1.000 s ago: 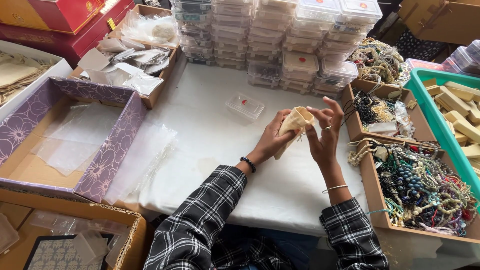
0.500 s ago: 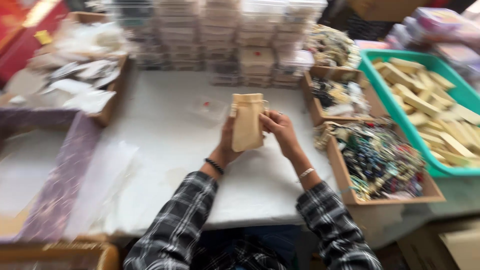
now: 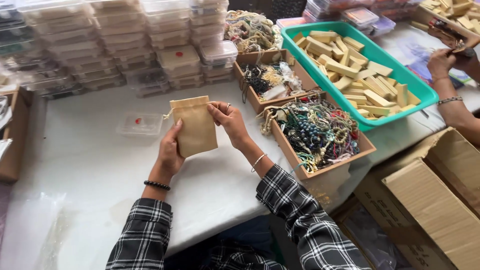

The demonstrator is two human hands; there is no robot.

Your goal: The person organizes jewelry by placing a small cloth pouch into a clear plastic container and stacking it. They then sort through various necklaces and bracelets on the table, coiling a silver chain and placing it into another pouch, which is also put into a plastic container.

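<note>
Tan drawstring pouch (image 3: 194,126) sits upright above the desk (image 3: 100,165), both grips clamped on it: left hand (image 3: 170,152) low, right hand (image 3: 229,122) high.

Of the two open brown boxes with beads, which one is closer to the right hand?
The lower box, filled with mixed coloured bead bracelets, lies just beside the right hand. The other box, with dark and cream strands, sits farther back near the green tray.

pouch (image 3: 194,126): matt tan cloth | table cover (image 3: 95,165): smooth white sheet | tub (image 3: 422,92): glossy green plastic | stacked boxes (image 3: 120,42): clear plastic | bead trays (image 3: 330,172): brown cardboard | sleeves (image 3: 145,240): checked cloth
</note>
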